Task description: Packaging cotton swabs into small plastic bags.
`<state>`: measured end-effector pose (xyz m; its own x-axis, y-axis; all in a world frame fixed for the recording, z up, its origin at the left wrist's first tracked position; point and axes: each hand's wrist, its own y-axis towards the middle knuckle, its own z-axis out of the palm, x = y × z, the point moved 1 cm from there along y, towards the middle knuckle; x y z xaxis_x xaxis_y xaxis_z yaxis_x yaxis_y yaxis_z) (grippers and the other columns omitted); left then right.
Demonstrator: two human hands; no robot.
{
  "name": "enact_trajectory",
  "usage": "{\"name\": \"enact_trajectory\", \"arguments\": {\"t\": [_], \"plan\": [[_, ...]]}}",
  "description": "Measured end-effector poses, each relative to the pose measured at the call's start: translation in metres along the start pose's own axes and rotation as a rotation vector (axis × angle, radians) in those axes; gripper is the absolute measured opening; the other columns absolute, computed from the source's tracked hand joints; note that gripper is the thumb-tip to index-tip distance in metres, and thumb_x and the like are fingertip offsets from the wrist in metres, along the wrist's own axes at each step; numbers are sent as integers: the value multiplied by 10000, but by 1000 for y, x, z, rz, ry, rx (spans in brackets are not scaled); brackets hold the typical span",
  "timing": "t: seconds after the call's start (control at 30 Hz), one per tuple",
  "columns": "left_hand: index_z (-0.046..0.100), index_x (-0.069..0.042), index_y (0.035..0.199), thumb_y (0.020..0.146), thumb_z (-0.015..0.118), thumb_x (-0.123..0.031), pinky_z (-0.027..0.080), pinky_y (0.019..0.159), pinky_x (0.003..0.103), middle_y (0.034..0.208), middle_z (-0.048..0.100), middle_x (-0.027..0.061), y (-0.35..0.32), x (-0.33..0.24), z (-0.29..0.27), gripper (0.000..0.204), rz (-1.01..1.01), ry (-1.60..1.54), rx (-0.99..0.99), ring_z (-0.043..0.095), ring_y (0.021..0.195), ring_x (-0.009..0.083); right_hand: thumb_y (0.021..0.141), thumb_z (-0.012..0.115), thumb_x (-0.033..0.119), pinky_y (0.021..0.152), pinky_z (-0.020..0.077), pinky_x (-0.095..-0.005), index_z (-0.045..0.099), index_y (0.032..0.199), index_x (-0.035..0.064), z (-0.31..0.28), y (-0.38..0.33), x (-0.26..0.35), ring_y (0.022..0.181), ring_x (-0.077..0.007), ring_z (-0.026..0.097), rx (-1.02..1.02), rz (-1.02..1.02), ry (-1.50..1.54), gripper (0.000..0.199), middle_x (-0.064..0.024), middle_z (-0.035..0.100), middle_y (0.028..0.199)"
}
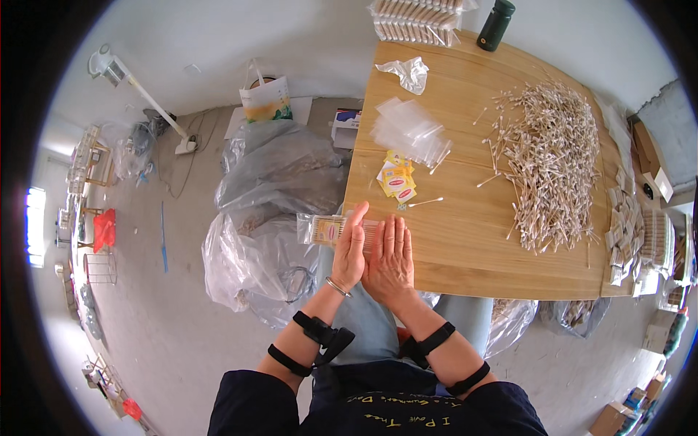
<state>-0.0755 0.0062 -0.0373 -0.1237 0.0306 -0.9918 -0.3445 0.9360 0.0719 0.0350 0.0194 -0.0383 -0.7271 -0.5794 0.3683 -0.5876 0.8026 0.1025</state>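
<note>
A clear plastic bag of cotton swabs (318,229) with a yellow label lies across the table's left front edge and sticks out past it. My left hand (350,254) is closed around the middle of this bag, seen edge-on with the thumb side up. Flat beside it, my right hand (391,260) has its fingers stretched out, palm down over the bag's right end. What lies under the right palm is hidden. Just beyond the hands are a small pile of yellow labels (397,178), a loose swab (425,202) and a stack of empty clear bags (411,131).
A large heap of loose swabs (552,160) covers the right of the wooden table (451,247). Packed swab bags (416,22) and a dark green bottle (496,26) stand at the back. Small packs (624,232) line the right edge. Big plastic sacks (276,174) sit on the floor at left.
</note>
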Motion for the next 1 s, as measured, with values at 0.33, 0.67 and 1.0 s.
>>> {"name": "enact_trajectory", "arguments": {"t": [0.33, 0.67, 1.0], "plan": [[396, 18, 1399, 1018, 427, -291, 227, 1145, 391, 1452, 414, 178, -1, -20, -22, 491, 105, 203, 24, 317, 1394, 320, 890, 457, 358, 1178, 95, -498, 257, 1411, -132, -4, -1, -2, 1430, -439, 130, 27, -27, 46, 743, -317, 188, 1505], [317, -1, 1447, 1011, 463, -245, 375, 1039, 319, 1445, 424, 113, 11, 46, -80, 520, -317, -22, -11, 478, 1240, 202, 872, 505, 371, 1180, 87, -490, 198, 1423, -144, -3, 4, 7, 1436, -434, 105, 70, 6, 30, 814, -318, 155, 1512], [326, -17, 1449, 1009, 475, -211, 409, 987, 278, 1423, 450, 107, 13, 46, -79, 503, -273, -203, 13, 501, 1172, 145, 893, 448, 425, 1187, 49, -467, 188, 1440, -126, 10, 13, 30, 1452, -402, 71, 130, 9, 15, 819, -286, 125, 1536]]}}
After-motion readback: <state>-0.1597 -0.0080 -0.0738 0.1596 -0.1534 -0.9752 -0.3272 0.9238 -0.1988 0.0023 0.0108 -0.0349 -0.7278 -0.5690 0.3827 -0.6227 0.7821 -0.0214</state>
